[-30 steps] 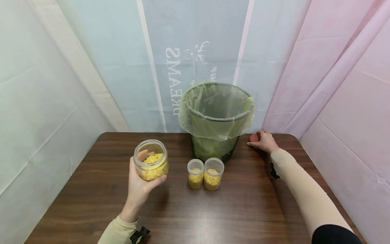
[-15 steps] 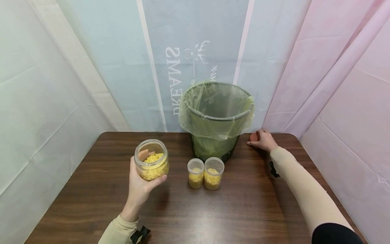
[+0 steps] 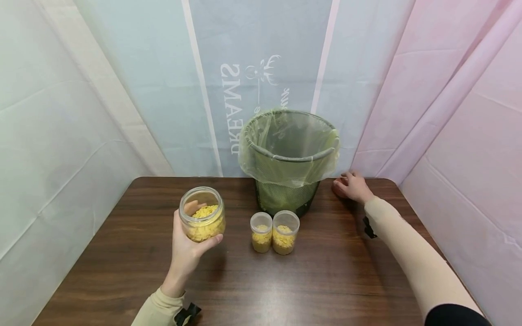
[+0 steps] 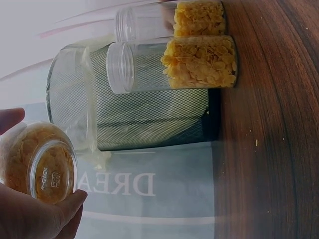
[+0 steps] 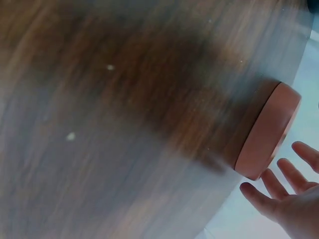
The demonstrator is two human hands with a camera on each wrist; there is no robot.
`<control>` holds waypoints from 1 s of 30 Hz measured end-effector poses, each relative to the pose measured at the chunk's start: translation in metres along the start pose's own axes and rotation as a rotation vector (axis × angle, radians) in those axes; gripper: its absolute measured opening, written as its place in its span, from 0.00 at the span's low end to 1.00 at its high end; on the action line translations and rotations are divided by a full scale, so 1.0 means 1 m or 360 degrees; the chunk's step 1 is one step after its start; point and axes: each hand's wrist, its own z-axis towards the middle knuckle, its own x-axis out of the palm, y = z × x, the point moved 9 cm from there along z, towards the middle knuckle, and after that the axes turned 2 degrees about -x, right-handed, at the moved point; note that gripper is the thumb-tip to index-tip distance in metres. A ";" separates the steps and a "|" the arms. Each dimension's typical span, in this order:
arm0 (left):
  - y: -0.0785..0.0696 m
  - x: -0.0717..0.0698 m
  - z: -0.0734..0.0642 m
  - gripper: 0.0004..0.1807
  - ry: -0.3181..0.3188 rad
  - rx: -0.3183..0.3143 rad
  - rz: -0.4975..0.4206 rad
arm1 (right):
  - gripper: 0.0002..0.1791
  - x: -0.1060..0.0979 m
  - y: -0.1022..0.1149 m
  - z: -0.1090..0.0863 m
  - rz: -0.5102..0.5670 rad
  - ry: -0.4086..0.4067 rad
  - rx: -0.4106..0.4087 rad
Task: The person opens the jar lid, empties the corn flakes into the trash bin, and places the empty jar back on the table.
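Observation:
My left hand (image 3: 184, 249) grips a clear open-topped jar (image 3: 205, 225) part filled with yellow cornflakes, raised at the left and tilted slightly. In the left wrist view the jar's round base (image 4: 54, 172) shows, with thumb and fingers around its side. At the back right, a reddish-brown round lid (image 5: 269, 132) lies on the table. My right hand (image 3: 355, 187) is right beside it, its fingers (image 5: 256, 196) spread at the lid's edge and not wrapped around it. Two smaller clear jars, the left one (image 3: 261, 240) and the right one (image 3: 285, 240), stand side by side mid-table, holding cornflakes.
A dark mesh waste bin (image 3: 287, 199) lined with a thin green-yellow bag (image 3: 297, 174) stands behind the small jars. Printed curtains (image 3: 261, 36) hang around the brown wooden table (image 3: 318, 285). A few crumbs (image 5: 71, 136) dot its surface.
My right hand's fingers have loosened from the lid and spread, with the thumb moved closer over it in the head view. My left hand and its jar stay in place.

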 end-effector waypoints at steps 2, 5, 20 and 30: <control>0.000 0.000 0.000 0.50 -0.0001 0.0004 0.0002 | 0.30 -0.001 -0.001 -0.001 0.0011 -0.0008 0.0003; 0.000 0.001 0.000 0.50 -0.0001 0.0007 0.0007 | 0.29 -0.005 0.000 -0.003 0.0007 -0.0039 -0.0019; 0.001 0.004 0.002 0.50 0.0014 0.0003 -0.0018 | 0.24 -0.038 0.033 -0.029 -0.0008 -0.0208 -0.0207; 0.003 0.006 0.005 0.51 0.0021 -0.0045 -0.0061 | 0.21 -0.052 0.052 -0.048 0.0001 -0.0231 -0.0288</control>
